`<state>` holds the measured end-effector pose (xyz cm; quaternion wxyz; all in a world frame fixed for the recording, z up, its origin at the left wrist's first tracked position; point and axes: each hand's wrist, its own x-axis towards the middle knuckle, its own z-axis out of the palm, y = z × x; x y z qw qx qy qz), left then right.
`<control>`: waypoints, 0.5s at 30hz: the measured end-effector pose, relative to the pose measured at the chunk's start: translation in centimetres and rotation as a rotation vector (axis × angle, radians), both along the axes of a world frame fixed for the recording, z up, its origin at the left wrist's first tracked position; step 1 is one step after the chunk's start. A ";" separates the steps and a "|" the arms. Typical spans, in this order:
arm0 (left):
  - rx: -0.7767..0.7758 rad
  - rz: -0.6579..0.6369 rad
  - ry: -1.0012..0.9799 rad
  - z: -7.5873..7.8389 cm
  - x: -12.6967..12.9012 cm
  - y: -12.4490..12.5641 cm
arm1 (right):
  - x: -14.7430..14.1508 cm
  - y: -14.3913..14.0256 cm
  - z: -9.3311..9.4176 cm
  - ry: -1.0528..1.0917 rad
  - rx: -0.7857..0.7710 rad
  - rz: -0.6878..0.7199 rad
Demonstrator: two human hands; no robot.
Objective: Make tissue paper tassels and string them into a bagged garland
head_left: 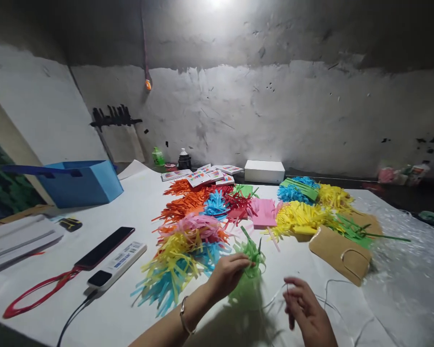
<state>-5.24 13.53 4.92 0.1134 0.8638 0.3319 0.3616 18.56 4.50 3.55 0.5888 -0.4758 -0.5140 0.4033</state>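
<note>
My left hand, with a bangle on its wrist, is closed on the top of a light green paper tassel whose cut strips stick out around the fingers. To its right, my right hand pinches a thin white string between thumb and fingertips. That string runs left toward the tassel and trails right in loose loops over the white table. Whether it is tied to the tassel, I cannot tell. Left of my hands lie fringed paper tassels in yellow and blue, pink and orange.
Yellow tassels and a brown card wound with string lie right, beside clear plastic wrap. A white box and printed packs stand behind. On the left are a phone, a power strip and a blue box.
</note>
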 end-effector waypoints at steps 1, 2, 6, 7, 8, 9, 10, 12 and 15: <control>0.015 -0.036 0.008 -0.1 0.3 -0.7 | -0.4 0.6 1.1 -0.006 0.027 0.026; 0.027 -0.068 0.020 -0.2 0.5 -1.3 | -0.9 1.3 2.2 -0.036 0.043 0.050; 0.031 -0.122 0.084 -0.9 0.7 -2.3 | -2.9 3.3 4.7 -0.270 0.103 0.066; 0.017 -0.094 0.093 -1.1 0.5 -2.2 | -3.0 3.6 4.7 -0.303 0.114 0.063; -0.003 -0.043 0.098 -1.2 0.1 -2.1 | -2.8 3.7 4.5 -0.325 0.129 0.053; -0.030 0.030 0.098 -1.2 -0.4 -1.9 | -2.4 3.8 4.1 -0.347 0.153 0.016; -0.059 0.118 0.094 -1.2 -1.0 -1.7 | -1.7 3.9 3.5 -0.387 0.192 -0.053; -0.116 0.305 0.078 -0.8 -2.0 -1.7 | -0.1 3.9 2.1 -0.551 0.329 -0.259; -0.166 0.470 0.052 0.2 -2.1 -3.3 | 1.0 3.7 0.4 -0.806 0.519 -0.392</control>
